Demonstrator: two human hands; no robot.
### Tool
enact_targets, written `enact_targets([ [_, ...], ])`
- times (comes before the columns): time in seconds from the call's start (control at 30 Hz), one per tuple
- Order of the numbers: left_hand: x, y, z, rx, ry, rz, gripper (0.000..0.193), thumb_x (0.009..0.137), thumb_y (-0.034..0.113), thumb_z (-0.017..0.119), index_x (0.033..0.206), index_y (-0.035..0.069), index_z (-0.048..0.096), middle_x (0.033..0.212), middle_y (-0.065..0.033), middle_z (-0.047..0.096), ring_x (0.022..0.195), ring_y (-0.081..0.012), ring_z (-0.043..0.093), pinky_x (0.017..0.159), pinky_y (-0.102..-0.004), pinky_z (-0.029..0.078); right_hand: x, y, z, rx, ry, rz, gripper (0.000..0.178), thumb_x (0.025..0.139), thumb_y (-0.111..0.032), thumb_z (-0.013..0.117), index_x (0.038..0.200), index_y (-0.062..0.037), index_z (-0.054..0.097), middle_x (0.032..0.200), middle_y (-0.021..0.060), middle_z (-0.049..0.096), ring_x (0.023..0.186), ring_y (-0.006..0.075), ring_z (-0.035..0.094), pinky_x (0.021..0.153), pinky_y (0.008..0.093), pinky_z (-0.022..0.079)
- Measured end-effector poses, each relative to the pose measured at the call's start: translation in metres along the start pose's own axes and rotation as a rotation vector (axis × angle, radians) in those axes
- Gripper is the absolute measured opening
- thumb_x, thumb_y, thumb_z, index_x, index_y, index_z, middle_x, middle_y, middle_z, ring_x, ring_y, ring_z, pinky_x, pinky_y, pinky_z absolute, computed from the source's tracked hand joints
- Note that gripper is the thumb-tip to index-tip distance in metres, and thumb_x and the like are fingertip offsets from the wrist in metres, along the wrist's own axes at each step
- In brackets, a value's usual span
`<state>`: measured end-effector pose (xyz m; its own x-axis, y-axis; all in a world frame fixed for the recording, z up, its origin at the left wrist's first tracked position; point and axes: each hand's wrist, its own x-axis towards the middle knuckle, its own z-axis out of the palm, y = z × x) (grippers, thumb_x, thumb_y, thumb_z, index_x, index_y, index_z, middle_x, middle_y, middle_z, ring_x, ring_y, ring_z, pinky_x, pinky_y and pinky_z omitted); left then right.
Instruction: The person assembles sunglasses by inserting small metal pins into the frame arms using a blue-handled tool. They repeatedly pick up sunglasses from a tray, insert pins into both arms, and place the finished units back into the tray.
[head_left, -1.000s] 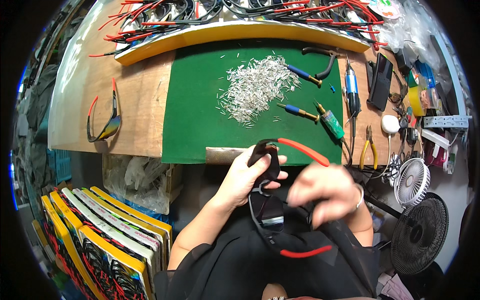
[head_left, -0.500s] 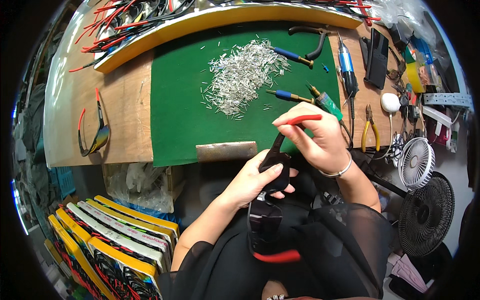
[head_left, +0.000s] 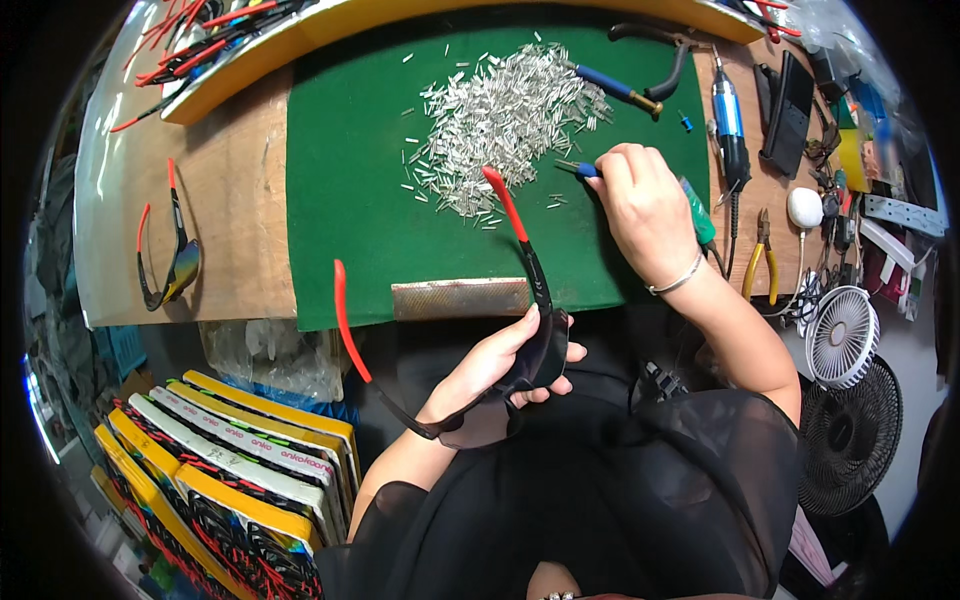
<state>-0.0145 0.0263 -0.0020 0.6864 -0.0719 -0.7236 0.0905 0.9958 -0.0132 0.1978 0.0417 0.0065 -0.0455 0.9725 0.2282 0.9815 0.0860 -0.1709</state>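
Dark sunglasses (head_left: 484, 424) with red temple tips are in my left hand (head_left: 487, 368), which grips them around one lens in front of the bench edge. Both temples are spread and point up and away over the green mat (head_left: 345, 170). Farther right, my right hand (head_left: 643, 212) closes its fingers on a small blue-handled screwdriver (head_left: 587, 170). Only the tip and front of the handle show; the rest is behind the hand. Left of that hand lies a heap of small silver pins (head_left: 500, 125). A second blue-handled screwdriver (head_left: 620, 90) with a brass end rests at the heap's far right.
Another pair of sunglasses (head_left: 184, 270) lies at the left. A ridged metal bar (head_left: 460, 299) sits at the mat's front edge. Dark-handled pliers (head_left: 672, 75), an electric screwdriver (head_left: 729, 125), yellow-handled cutters (head_left: 762, 262) and fans (head_left: 841, 337) are at the right. Boxed glasses (head_left: 230, 450) stand lower left.
My right hand has let go of the red temple tip and moved right onto the blue screwdriver. The sunglasses have turned in my left hand, so both temples now point away from me.
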Motion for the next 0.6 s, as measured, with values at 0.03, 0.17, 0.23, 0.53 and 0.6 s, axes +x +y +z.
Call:
enact_targets([
  [0.03, 0.001, 0.001, -0.003, 0.022, -0.015, -0.013, 0.039, 0.092, 0.044, 0.034, 0.112, 0.013, 0.047, 0.088, -0.0062, 0.063, 0.054, -0.018, 0.062, 0.032, -0.0196, 0.041, -0.003, 0.001, -0.003, 0.048, 0.014, -0.018, 0.015, 0.076, -0.01, 0.06, 0.084, -0.0027, 0.049, 0.08, 0.0113, 0.051, 0.075, 0.0273, 0.053, 0.065, 0.0339, 0.044],
  [0.17, 0.004, 0.003, -0.011, 0.128, -0.062, -0.064, 0.044, 0.091, 0.048, 0.036, 0.115, 0.013, 0.046, 0.092, -0.0033, 0.063, 0.058, -0.0142, 0.061, 0.038, -0.0187, 0.04, -0.022, -0.009, -0.042, 0.496, -0.201, 0.102, 0.014, 0.085, -0.011, 0.054, 0.088, -0.0008, 0.046, 0.07, 0.0118, 0.055, 0.06, 0.0292, 0.056, 0.055, 0.0365, 0.044],
  [0.23, -0.005, 0.013, -0.004, 0.183, -0.032, -0.076, 0.045, 0.091, 0.048, 0.037, 0.118, 0.013, 0.044, 0.097, -0.0039, 0.062, 0.063, -0.014, 0.062, 0.044, -0.0193, 0.04, -0.03, -0.011, -0.057, 0.743, -0.61, 0.243, 0.016, 0.085, -0.013, 0.053, 0.095, -0.0012, 0.048, 0.072, 0.0125, 0.056, 0.061, 0.0279, 0.058, 0.057, 0.0349, 0.045],
  [0.53, -0.01, 0.017, 0.0, 0.117, -0.044, -0.084, 0.042, 0.092, 0.044, 0.038, 0.119, 0.012, 0.044, 0.1, -0.006, 0.061, 0.072, -0.018, 0.063, 0.051, -0.0209, 0.046, -0.049, -0.016, -0.029, 1.0, -0.785, 0.254, 0.026, 0.086, -0.015, 0.05, 0.112, -0.0109, 0.054, 0.083, 0.0138, 0.063, 0.073, 0.0304, 0.062, 0.063, 0.0342, 0.049],
  [0.6, -0.01, 0.017, -0.001, 0.111, -0.058, -0.078, 0.042, 0.092, 0.044, 0.038, 0.119, 0.012, 0.044, 0.1, -0.0061, 0.061, 0.072, -0.0182, 0.063, 0.052, -0.0211, 0.047, -0.05, -0.017, -0.027, 1.003, -0.775, 0.241, 0.027, 0.086, -0.015, 0.05, 0.112, -0.0108, 0.054, 0.083, 0.0136, 0.063, 0.073, 0.0307, 0.062, 0.063, 0.0342, 0.049],
])
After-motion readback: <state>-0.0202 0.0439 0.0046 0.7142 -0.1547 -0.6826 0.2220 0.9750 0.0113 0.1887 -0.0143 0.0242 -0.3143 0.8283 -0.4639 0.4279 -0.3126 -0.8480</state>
